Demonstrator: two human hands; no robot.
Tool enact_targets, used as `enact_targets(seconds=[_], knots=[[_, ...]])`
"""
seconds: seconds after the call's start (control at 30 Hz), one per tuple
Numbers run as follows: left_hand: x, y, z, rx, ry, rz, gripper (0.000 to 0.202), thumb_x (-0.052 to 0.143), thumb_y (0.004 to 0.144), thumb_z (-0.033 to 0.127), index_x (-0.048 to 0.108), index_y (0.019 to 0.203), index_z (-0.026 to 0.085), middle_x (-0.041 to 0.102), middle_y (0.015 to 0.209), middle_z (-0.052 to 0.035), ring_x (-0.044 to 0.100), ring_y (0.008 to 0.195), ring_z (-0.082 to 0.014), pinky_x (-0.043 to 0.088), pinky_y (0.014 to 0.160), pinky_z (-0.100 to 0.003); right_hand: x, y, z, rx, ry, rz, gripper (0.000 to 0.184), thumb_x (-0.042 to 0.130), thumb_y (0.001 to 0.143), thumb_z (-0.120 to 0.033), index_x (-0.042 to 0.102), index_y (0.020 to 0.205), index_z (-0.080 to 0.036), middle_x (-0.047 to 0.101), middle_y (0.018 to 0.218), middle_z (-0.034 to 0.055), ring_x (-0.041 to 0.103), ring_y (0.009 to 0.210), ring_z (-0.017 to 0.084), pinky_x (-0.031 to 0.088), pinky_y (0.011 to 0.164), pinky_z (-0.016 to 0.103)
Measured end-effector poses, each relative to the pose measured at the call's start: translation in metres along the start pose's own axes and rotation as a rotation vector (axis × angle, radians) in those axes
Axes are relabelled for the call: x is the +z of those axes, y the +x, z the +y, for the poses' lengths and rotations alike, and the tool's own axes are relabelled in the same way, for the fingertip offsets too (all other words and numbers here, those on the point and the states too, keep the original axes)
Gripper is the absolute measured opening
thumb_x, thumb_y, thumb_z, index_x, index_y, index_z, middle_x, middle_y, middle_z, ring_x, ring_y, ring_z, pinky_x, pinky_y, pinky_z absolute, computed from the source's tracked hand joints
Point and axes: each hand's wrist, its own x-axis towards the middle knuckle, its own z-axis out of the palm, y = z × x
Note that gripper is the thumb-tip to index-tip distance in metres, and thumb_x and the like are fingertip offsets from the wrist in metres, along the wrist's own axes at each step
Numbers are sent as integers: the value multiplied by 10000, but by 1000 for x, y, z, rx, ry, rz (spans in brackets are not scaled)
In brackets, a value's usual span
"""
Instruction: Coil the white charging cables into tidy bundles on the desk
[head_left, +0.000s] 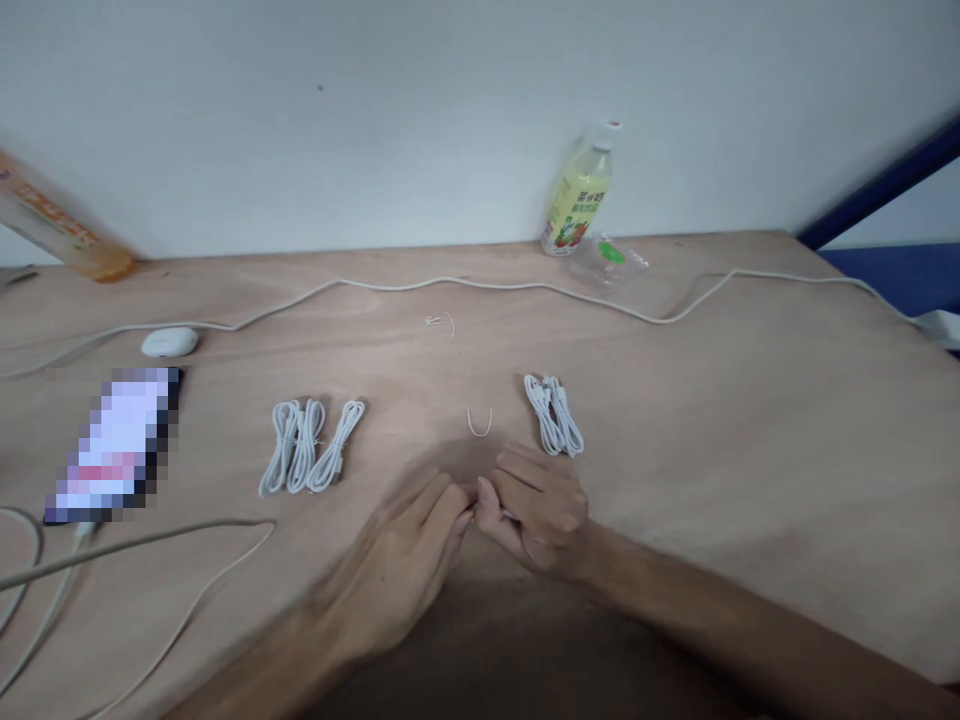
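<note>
My left hand (409, 560) and my right hand (534, 505) meet at the fingertips near the front middle of the wooden table (750, 420). Both pinch something small and thin between them; I cannot make it out. A bent white twist tie (479, 423) lies just beyond my hands. Three coiled white cables (309, 445) lie side by side to the left. One more coiled white cable bundle (553, 414) rests right beside my right hand. Another small twist tie (441, 321) lies farther back.
A phone (116, 443) lies at the left with a cable plugged in. A white earbud case (169, 342) sits behind it. A long white cord (525, 288) runs across the back. A drink bottle (579, 190) and a clear wrapper (609, 259) stand near the wall.
</note>
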Motion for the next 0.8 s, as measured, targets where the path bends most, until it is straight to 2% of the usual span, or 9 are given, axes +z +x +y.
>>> enact_targets(seconds=[0.1,0.2,0.3,0.37,0.47,0.53,0.6,0.7,0.8], knots=[[0,4,0,61,208,35,323,265,1192,212,557,1055,191,650,817,-20,616,694,-190,535,600,-295,1,0,-2,88,33,3,430,501,1021,-22,485,649,-237,482,578,-39,401,541,135,317,524,331],[1,6,0,95,290,47,357,261,1191,199,533,961,208,648,788,-20,612,671,-197,513,580,-312,1,-1,-3,127,61,-7,429,499,1018,-22,476,646,-234,481,582,-44,399,523,121,319,525,320],[2,4,0,89,276,47,388,251,1190,186,495,892,226,651,772,-16,619,666,-195,504,580,-319,0,-3,-2,98,41,-11,437,484,1030,-32,482,643,-236,482,569,-42,406,521,125,319,522,325],[2,3,-1,40,209,17,390,242,1195,206,486,892,231,655,774,-10,616,654,-188,495,569,-315,0,-3,-1,52,-12,-13,423,481,1053,-63,526,668,-232,517,572,-32,438,536,137,335,525,326],[2,2,0,-68,23,-57,330,289,1189,218,486,924,231,659,786,7,615,642,-173,494,564,-303,-1,-3,-1,-9,-74,-35,344,463,1081,-80,650,817,-198,664,671,9,550,614,159,430,578,317],[0,2,2,-137,-112,-85,284,324,1173,200,490,945,232,668,815,3,624,667,-171,514,591,-302,-2,-2,-2,-34,-97,-52,322,453,1091,-82,683,889,-180,712,725,30,590,658,171,469,612,322],[-2,2,5,-185,-230,-100,275,334,1160,184,487,938,238,672,837,-2,625,688,-169,527,622,-305,-3,-1,-2,-72,-131,-54,358,459,1104,-108,664,823,-191,668,671,23,555,626,173,441,583,332],[-5,3,9,-222,-353,-100,271,340,1156,182,494,942,245,672,837,4,627,696,-162,534,649,-305,-4,1,0,-123,-186,-43,446,491,1101,-133,558,672,-235,531,568,-12,442,551,166,333,520,360],[-6,2,8,-240,-395,-114,255,360,1153,180,521,964,242,658,806,21,624,664,-149,520,633,-293,-3,0,2,-92,-172,-37,450,510,1077,-96,511,652,-244,476,562,-33,402,538,156,290,518,363]])
